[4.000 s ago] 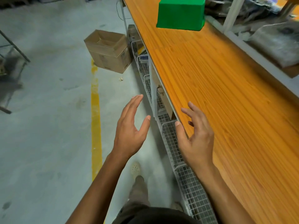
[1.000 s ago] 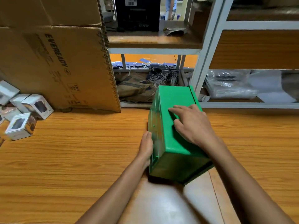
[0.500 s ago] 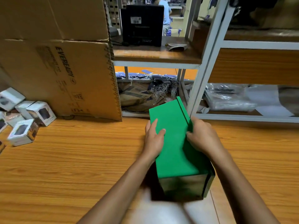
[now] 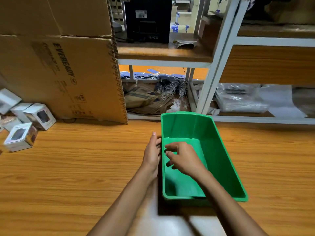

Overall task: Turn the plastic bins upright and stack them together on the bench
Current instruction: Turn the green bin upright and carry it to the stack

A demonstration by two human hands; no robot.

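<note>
In the head view the bin (image 4: 219, 150) sits mouth-up on the bench (image 4: 76, 167), its long axis running away from the person and a little leftward, so it lies straight ahead of both hands and partly under the right one. The left hand (image 4: 151, 155) is flat and loosely spread, fingers together, just outside the bin's left wall and perhaps touching it, while the right hand (image 4: 183, 159) hovers inside over the floor, fingers curled and apart, gripping nothing. No second bin shows, so I judge the right hand is nearer for lifting this one.

Left hand (image 4: 152, 154) flat, right hand (image 4: 183, 158) seemingly loosely curled
</note>
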